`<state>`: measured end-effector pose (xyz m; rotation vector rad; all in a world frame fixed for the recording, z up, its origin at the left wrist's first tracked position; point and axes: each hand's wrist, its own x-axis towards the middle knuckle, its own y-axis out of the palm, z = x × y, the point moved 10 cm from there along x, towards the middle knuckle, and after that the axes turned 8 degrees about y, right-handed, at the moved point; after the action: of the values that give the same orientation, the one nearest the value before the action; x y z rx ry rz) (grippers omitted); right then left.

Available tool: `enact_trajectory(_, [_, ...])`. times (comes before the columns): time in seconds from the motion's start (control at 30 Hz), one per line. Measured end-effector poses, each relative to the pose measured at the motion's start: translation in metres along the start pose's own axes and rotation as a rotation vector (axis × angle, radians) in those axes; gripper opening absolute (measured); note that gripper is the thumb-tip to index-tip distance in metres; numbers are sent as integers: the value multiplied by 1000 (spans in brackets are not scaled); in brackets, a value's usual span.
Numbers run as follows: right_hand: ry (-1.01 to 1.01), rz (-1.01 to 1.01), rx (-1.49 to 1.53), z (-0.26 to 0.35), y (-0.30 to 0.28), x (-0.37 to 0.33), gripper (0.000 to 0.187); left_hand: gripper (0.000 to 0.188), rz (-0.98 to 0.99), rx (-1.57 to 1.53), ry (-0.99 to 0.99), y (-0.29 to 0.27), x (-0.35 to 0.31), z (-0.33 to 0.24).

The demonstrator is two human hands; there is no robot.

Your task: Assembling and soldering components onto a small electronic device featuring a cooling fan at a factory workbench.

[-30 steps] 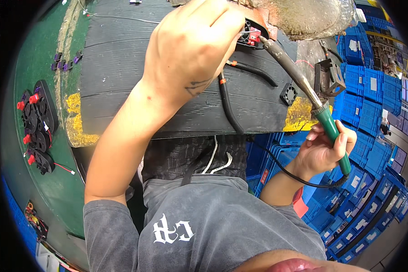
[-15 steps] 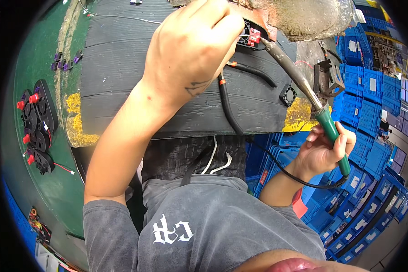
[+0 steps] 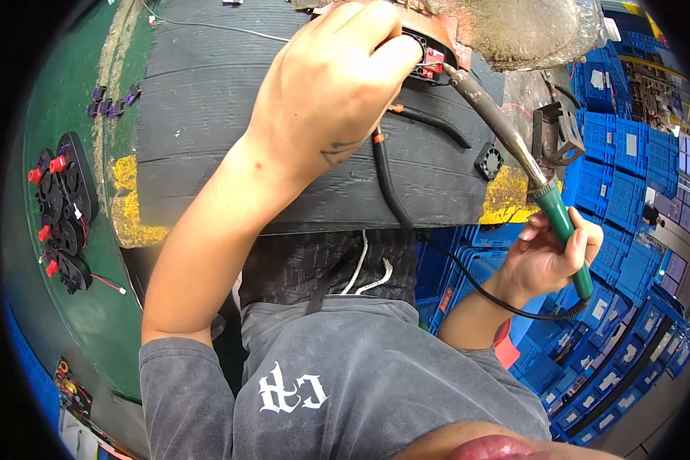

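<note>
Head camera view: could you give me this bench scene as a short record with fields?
Left hand: fingers at a black plastic housing; grip hidden
Right hand: holding a green-handled metal soldering iron
Iron tip: at the housing's red block; contact unclear
Black board: tool with two black, orange-banded handles; small square black fan
Green tabletop, left side: black rounded plastic cases with red parts

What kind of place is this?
Probably an electronics assembly workshop: the right hand holds a soldering iron, black plastic housings lie at left, and blue crates are stacked at right.
</note>
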<state>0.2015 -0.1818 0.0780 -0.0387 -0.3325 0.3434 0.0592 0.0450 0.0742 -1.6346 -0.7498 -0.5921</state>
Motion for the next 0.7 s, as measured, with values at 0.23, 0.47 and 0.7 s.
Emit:
enact_trajectory(0.23, [2, -7, -7, 0, -1, 0, 27, 11, 3, -31, 9, -16, 2, -8])
enact_trajectory(0.47, [16, 7, -7, -3, 0, 0, 28, 9, 34, -92, -21, -12, 1, -5])
enact_trajectory(0.7, [11, -11, -11, -2, -1, 0, 28, 11, -742, -174, 366, -24, -22, -4])
